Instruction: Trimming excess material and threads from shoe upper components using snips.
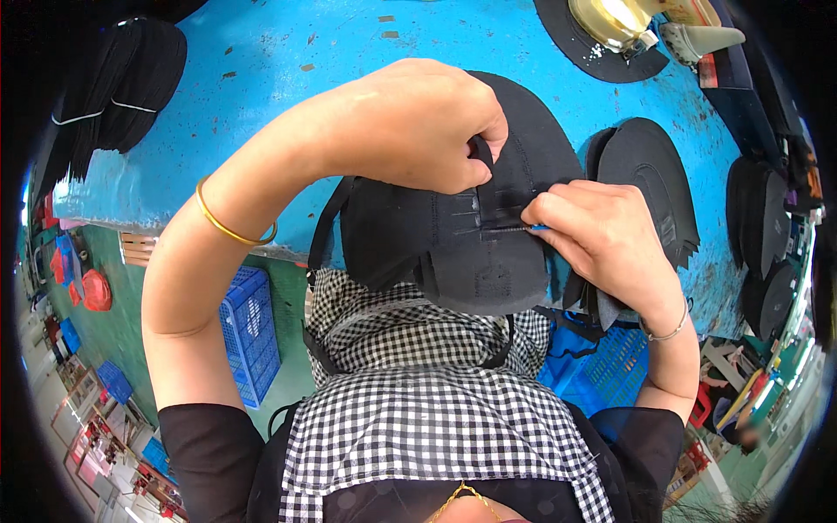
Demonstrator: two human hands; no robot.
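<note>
The black fabric piece [453, 213] lies at the centre of the frame, near the front edge of the blue table [279, 52], a rounded lobe rising toward the upper centre and a stubbier flap lying toward the lower centre. Across its middle runs a thin grey strip [506, 229], its long axis going left to right in the frame and nearly level; whether it is a zip, a tool or a seam edge I cannot tell. The right hand [602, 227] is clearly the nearer one: thumb and forefinger are pinched together at the strip's right end, where a blue bit [539, 227] shows by the fingertips, so the strip points leftward from that hand. The left hand [432, 126] is above the strip and a little to its left, its curled fingers gripping a black loop [480, 157] at upper centre. As for writing, the piece bears faint whitish marks and a darker patterned patch on the flap, none legible; printing on the dark box [737, 96] at upper right is too small to make out, and no brand can be told.
</note>
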